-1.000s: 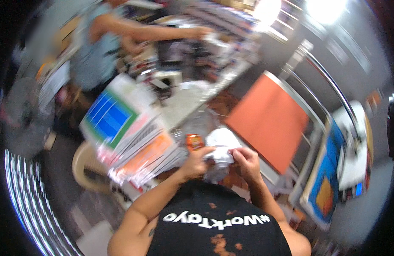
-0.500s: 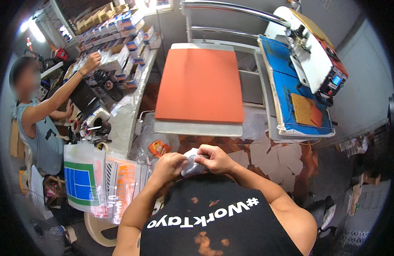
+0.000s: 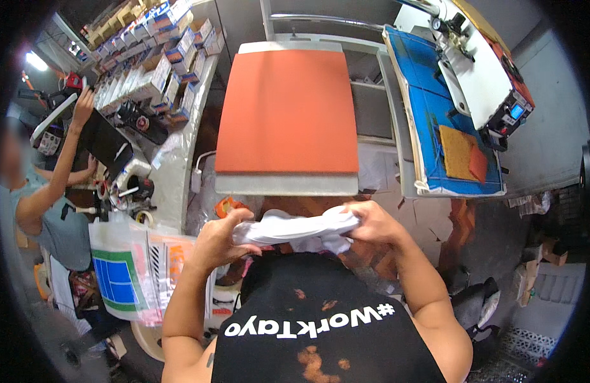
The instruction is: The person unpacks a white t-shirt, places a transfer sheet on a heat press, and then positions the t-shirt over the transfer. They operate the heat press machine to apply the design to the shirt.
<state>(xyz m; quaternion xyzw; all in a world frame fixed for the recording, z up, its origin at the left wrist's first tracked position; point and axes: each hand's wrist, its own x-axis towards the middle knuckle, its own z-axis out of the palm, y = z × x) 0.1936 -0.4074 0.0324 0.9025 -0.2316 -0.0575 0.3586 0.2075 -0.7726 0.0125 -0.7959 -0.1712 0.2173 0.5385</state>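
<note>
A white piece of fabric (image 3: pixel 295 228) is stretched crosswise in front of my chest, bunched along its length, with a loose fold hanging under its right half. My left hand (image 3: pixel 226 239) grips its left end, thumb above and fingers below. At the other end, my right hand (image 3: pixel 373 225) is closed on the cloth. Whether it is a garment cannot be made out. Just beyond my hands lies the orange pad (image 3: pixel 287 115) on its pale platen (image 3: pixel 287 184); the cloth does not touch it.
At right stands a heat press (image 3: pixel 483 76) beside a blue-covered platen (image 3: pixel 429 121) bearing a tan pad (image 3: pixel 457 152). A co-worker (image 3: pixel 52 210) reaches over the left table (image 3: pixel 177 172), near stacked boxes (image 3: pixel 138 76). Printed plastic sheets (image 3: pixel 141 271) hang at my left.
My hands have moved apart, spreading the small bundle into a wide white strip. The view has shifted slightly. The co-worker's raised arm has moved left.
</note>
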